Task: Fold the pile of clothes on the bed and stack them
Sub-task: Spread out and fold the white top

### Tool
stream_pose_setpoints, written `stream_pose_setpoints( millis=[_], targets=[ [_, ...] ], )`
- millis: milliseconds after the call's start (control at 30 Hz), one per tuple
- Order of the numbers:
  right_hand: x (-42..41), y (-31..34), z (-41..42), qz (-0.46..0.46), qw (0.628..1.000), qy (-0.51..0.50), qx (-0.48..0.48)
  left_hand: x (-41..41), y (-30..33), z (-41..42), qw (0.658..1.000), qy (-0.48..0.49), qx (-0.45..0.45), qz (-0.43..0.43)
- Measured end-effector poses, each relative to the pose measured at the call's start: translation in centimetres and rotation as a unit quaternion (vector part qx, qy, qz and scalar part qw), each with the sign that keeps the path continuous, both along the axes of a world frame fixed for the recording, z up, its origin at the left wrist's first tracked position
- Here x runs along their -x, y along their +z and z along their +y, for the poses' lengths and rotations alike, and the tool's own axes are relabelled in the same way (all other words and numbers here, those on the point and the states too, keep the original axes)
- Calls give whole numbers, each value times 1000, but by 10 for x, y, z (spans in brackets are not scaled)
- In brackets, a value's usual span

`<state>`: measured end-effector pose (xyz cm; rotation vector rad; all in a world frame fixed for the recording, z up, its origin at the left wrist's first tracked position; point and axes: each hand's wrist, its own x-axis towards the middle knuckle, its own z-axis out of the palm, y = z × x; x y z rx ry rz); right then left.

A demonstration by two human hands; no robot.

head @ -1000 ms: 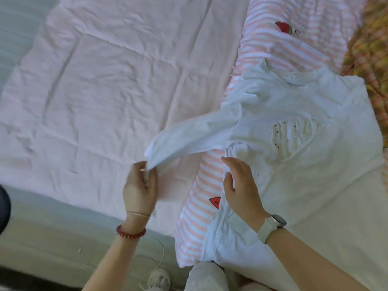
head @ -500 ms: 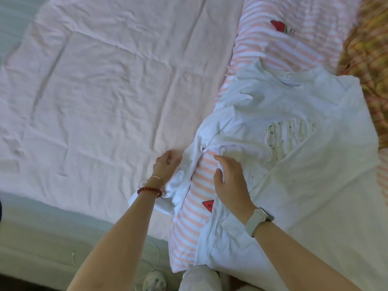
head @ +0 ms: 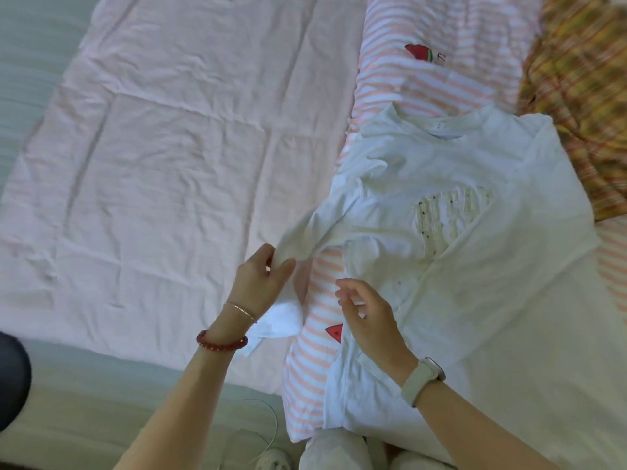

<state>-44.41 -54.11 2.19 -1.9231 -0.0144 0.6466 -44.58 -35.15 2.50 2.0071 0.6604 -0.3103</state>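
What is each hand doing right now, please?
Left hand: closed, pinching the sleeve of the white T-shirt.
Right hand: open, fingers relaxed, holding nothing, above the shirt.

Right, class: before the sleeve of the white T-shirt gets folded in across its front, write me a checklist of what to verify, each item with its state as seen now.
1. Left hand grips the sleeve: ok.
2. Right hand free, above the shirt's side edge: ok, fingers relaxed.
3. White T-shirt lies flat, print up: not ok, wrinkled around the armpit.
4. Collar straight at the far end: ok.
5. Other sleeve already folded: cannot tell.
6. Striped watermelon cloth underneath is smooth: cannot tell, mostly covered.
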Motion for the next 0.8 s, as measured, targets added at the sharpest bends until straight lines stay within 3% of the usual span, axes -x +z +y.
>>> stream_pose_setpoints(
  millis=[67,100,167,267,433,533,600,667,800],
  targets=[
    [9,5,5,42,998,27,-26,-15,24,-16,982,-20,179,55],
    [14,6,7,74,996,27,-40,-23,34,-24,956,-33,274,104],
    [22,3,11,141,987,-40,-73,-39,44,-32,920,-106,334,176],
    [15,-4,16,203,955,-190,-102,-59,47,-35,923,-201,265,194],
    [-3,-16,23,225,921,-283,-141,-79,41,-43,896,-312,189,252],
    [-5,-18,19,217,920,-293,-140,-88,28,-39,938,-289,119,150],
    [-2,-19,12,230,907,-319,-153,-90,11,-31,963,-266,-23,39],
    [0,-19,1,247,886,-354,-169,-91,-7,-26,936,-323,-137,11],
    [-11,-12,-20,251,889,-369,-103,-97,-26,-29,890,-404,-208,24]
  ],
)
